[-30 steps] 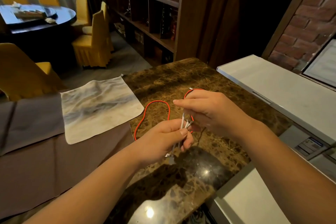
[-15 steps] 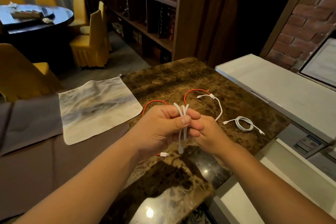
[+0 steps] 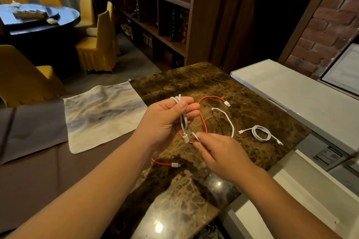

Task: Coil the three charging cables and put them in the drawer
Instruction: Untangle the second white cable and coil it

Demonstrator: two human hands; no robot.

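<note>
My left hand point(image 3: 165, 122) holds folded loops of a white charging cable point(image 3: 183, 120) above the brown marble counter point(image 3: 194, 83). Its plug end hangs below the fist. My right hand point(image 3: 219, 153) pinches the same cable lower down, and the free length arcs right over the counter to a tip point(image 3: 213, 109). A red cable point(image 3: 204, 122) lies loose on the counter beneath both hands, one white plug point(image 3: 227, 103) at the far side and another point(image 3: 175, 165) near my left wrist. A second white cable point(image 3: 260, 134) lies coiled on the counter's right side.
A pale cloth point(image 3: 103, 116) lies left of the counter on a brown tablecloth point(image 3: 58, 170). White cabinet tops point(image 3: 301, 99) run along the right. Bookshelves point(image 3: 155, 15) stand behind, and yellow chairs point(image 3: 97, 44) ring a dark round table point(image 3: 38, 19) at the far left.
My left hand has risen with the folded white cable. My right hand slid down and right along the cable, uncovering more of the red cable beneath.
</note>
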